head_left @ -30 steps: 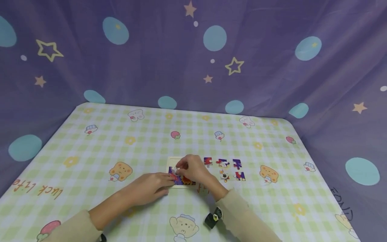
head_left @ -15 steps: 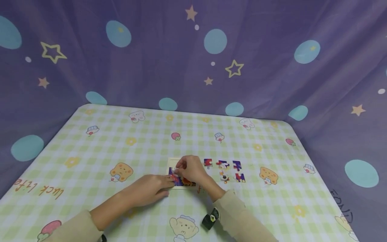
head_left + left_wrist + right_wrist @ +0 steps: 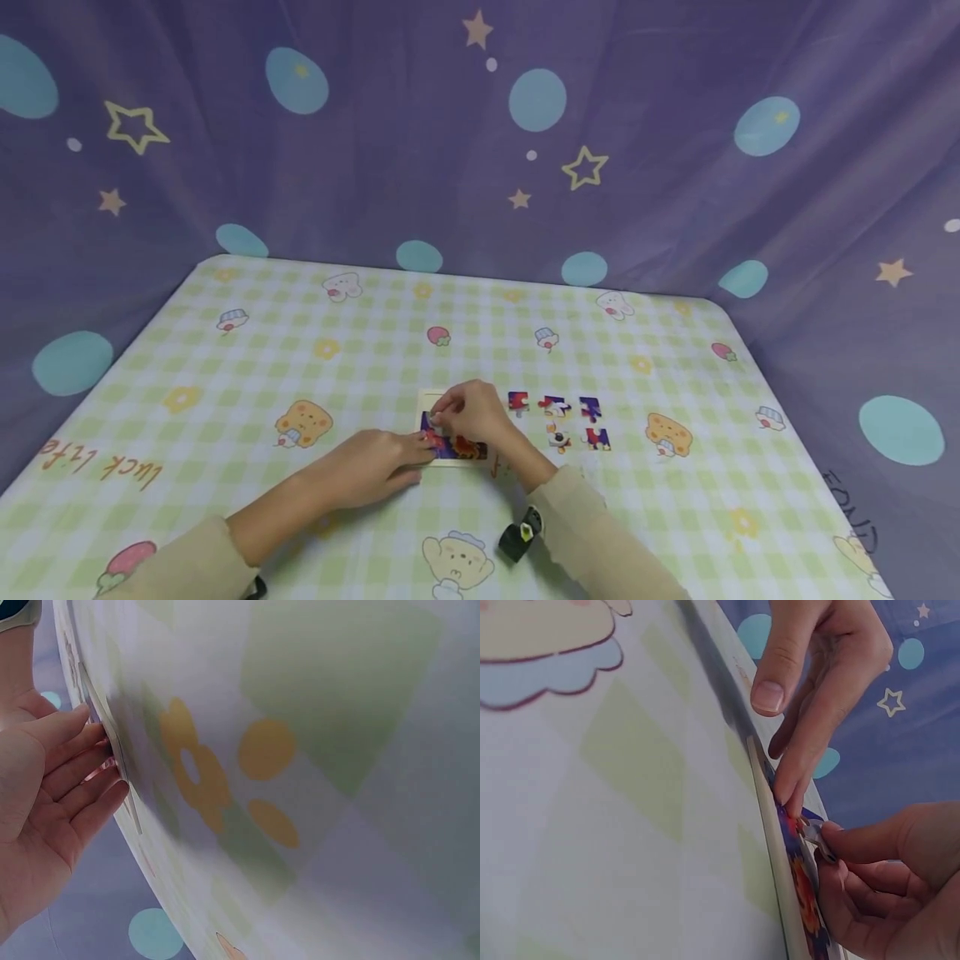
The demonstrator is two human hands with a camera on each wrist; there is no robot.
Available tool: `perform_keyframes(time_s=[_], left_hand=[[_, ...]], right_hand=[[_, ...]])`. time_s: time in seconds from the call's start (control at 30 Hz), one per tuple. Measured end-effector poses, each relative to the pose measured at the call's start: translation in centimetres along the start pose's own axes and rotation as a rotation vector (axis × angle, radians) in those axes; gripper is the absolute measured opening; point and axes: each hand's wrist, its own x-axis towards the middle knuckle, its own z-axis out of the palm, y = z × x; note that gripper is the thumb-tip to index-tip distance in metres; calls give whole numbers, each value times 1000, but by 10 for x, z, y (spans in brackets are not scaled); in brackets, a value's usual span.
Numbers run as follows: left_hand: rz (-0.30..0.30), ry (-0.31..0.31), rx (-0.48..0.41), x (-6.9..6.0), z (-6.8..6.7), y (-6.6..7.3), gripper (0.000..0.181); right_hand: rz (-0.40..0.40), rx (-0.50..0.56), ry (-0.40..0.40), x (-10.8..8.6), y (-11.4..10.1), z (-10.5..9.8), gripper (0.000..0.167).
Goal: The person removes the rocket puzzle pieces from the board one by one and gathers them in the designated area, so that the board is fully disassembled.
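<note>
A shallow cream puzzle tray (image 3: pixel 430 392) lies on the table, its near part filled with purple, red and orange jigsaw pieces (image 3: pixel 468 451). My right hand (image 3: pixel 480 412) is over the tray and pinches a jigsaw piece (image 3: pixel 817 838) between thumb and fingers. In the right wrist view this piece is tilted, its edge against the pieces in the tray. My left hand (image 3: pixel 375 471) reaches in from the left with fairly straight fingers, whose tips touch the tray's left side and the pieces there. The right hand covers part of the tray in the head view.
Several loose jigsaw pieces lie right of the tray, among them a red one (image 3: pixel 518 402), a purple one (image 3: pixel 590 408) and a white one (image 3: pixel 558 437). A checked tablecloth (image 3: pixel 360 367) covers the table. A purple curtain (image 3: pixel 405 150) hangs behind.
My right fingers have shifted slightly left over the tray with the pinched jigsaw piece. The left hand and the loose pieces stay about where they were.
</note>
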Motion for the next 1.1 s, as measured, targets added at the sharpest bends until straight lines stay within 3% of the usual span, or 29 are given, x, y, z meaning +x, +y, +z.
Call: perform_keyframes(time_s=[0.27,0.47,0.73,1.1], left_hand=[[28,10,4,0,-3,2,30],[27,6,0,1,-3,1,29],[16,-4,-23,1,-2,-1,29],[1,-5,-26,1,0,0,30]], right_hand=[[97,64,3,4,7,1,9],[92,96,21,2,5,2,8],[116,101,103,-1,2,-3,8],[104,142,40,-9,18,-18,9]])
